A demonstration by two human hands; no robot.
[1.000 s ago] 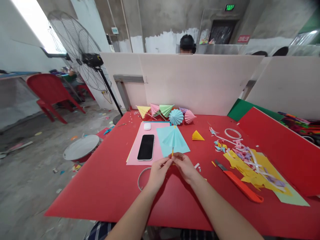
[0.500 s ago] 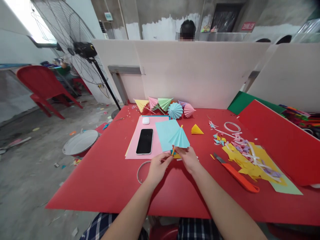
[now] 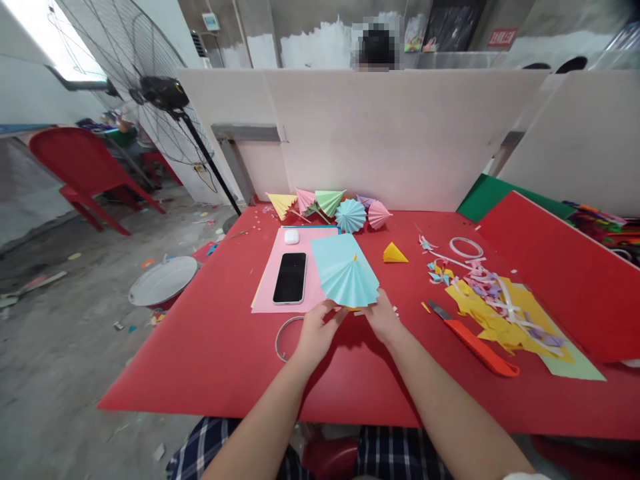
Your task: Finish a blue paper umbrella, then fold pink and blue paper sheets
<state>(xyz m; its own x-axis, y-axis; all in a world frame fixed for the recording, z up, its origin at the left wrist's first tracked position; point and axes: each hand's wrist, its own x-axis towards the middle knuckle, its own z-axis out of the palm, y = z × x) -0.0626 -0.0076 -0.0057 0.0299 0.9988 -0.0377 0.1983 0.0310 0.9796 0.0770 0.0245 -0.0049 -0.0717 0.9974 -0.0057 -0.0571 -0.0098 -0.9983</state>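
A light blue pleated paper umbrella [image 3: 350, 283] with a yellow tip is held over the table between my two hands. My left hand [image 3: 319, 328] is closed at its lower left edge, with the fingertips tucked under the canopy where the stick is hidden. From the right, my right hand [image 3: 382, 317] grips it near the rim, its fingers partly covered by the paper. Behind the umbrella lies a sheet of light blue paper [image 3: 330, 252]. A folded yellow paper piece [image 3: 395, 253] rests to the right.
Finished paper umbrellas [image 3: 329, 203] line the back. A phone [image 3: 290, 278] and white case [image 3: 291, 236] lie on pink paper [image 3: 263, 293]. An orange-handled utility knife [image 3: 480, 347], paper scraps [image 3: 487, 310] and a tape ring [image 3: 466, 248] sit right. A white partition [image 3: 400, 140] stands behind.
The umbrella's canopy has spread wider and tipped toward me, now covering the stick that showed before. Both hands stay at nearly the same spot. The view has shifted slightly.
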